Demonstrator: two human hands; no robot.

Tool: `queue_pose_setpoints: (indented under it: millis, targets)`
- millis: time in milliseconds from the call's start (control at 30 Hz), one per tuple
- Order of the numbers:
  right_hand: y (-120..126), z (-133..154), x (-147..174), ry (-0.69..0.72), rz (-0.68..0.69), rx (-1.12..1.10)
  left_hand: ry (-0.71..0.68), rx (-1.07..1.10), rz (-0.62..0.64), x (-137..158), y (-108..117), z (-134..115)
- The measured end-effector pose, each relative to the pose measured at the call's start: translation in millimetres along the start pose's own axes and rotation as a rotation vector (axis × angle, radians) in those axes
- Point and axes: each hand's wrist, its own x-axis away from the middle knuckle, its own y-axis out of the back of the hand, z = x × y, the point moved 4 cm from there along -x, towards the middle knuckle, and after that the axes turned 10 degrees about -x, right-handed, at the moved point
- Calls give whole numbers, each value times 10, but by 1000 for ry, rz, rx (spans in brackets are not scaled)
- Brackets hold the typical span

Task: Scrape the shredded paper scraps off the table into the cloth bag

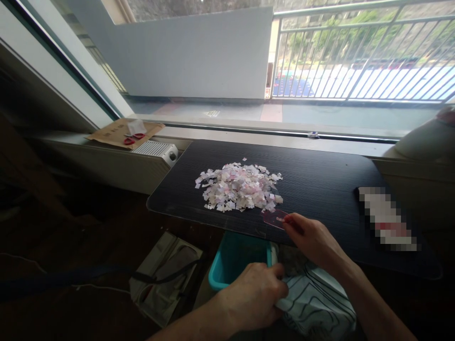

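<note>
My right hand pinches a flat, see-through pink plastic piece over the table's near edge. Just beyond the piece lies a wide heap of small white and pale pink paper scraps on the black table. Below the edge, my left hand is closed on a pale cloth with dark wavy lines. This hand is beside the rim of a teal plastic bin, partly covering it. What lies at the bin's bottom cannot be made out.
A blurred-out rectangular object lies at the table's right. Red-handled scissors rest on a brown envelope by the window, near a white radiator. A pale box-like bag with a dark strap is on the floor at left.
</note>
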Motion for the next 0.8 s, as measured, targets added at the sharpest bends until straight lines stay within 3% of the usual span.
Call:
queue_pose_setpoints:
  millis: [167, 333, 500, 667, 800]
  targets:
    - [39, 5, -7, -23, -71, 7, 13, -3, -1, -5, 1, 9]
    - [-30, 33, -6, 34, 62, -37, -23, -14, 17, -50, 21, -22]
    - [11, -55, -6, -13, -77, -8, -31, -19, 21, -80, 27, -38]
    - [-62, -16, -3, 53, 67, -52, -30, -31, 13, -77, 25, -38]
    - [-36, -7, -44, 33, -21, -22, -25, -25, 12, -64, 25, -30]
